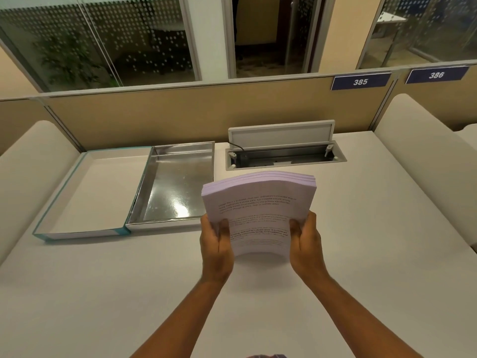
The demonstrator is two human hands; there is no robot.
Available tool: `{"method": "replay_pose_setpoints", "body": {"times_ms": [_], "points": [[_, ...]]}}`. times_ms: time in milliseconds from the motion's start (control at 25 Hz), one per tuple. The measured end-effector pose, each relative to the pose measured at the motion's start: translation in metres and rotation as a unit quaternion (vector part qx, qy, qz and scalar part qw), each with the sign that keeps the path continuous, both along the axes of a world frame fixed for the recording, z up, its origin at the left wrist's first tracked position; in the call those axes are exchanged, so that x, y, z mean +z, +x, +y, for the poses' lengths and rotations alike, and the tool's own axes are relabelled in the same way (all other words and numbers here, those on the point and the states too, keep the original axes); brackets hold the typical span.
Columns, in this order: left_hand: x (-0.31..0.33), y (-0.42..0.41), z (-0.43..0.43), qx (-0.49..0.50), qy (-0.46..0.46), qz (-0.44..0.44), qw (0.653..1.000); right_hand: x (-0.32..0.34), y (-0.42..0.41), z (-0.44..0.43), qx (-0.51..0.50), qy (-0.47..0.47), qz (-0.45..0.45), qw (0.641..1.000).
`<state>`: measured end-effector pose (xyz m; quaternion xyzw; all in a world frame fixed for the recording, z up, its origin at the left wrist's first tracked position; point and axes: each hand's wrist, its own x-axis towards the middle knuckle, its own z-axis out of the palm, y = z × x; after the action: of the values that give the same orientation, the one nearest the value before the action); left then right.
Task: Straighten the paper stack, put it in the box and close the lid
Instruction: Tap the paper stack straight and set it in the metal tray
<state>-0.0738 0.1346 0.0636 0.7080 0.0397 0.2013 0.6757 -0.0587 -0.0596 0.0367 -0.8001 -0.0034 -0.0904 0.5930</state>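
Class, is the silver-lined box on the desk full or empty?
Empty: the box shows its bare reflective floor; both hands hold the paper stack outside it.

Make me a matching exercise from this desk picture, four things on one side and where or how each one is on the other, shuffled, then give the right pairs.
Things:
1. paper stack
2. silver-lined box
3. teal-edged lid
4. cable hatch

States:
A. lying open side up at the far left of the desk
B. flap raised, at the back of the desk
C. held up in the left hand and right hand
D. empty, between the lid and the hands

Pairs: 1-C, 2-D, 3-A, 4-B
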Motion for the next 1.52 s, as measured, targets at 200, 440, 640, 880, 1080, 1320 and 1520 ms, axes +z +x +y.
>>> {"method": "replay_pose_setpoints", "body": {"times_ms": [200,440,640,880,1080,1320,1520], "points": [[-0.017,-0.004,0.009,-0.01,0.016,-0.006,1.0,-0.019,-0.004,-0.004,0.013,-0.025,0.006,1.0],[-0.051,-0.016,0.022,-0.028,0.121,0.035,0.992,-0.031,-0.013,-0.008,0.016,-0.076,0.022,0.997],[-0.05,0.0,0.04,-0.035,0.159,0.057,0.985,-0.029,0.013,-0.006,0.019,-0.092,0.063,0.994],[-0.026,0.04,0.091,-0.001,0.152,0.133,0.979,-0.005,0.056,0.032,0.078,-0.105,0.125,0.983],[-0.008,0.125,0.196,0.032,0.154,0.252,0.955,0.012,0.158,0.134,0.135,-0.119,0.178,0.967],[-0.003,0.181,0.253,0.057,0.17,0.356,0.917,0.012,0.197,0.2,0.132,-0.098,0.268,0.949],[-0.024,0.224,0.289,0.061,0.168,0.4,0.899,0.004,0.237,0.245,0.133,-0.124,0.293,0.939]]}}
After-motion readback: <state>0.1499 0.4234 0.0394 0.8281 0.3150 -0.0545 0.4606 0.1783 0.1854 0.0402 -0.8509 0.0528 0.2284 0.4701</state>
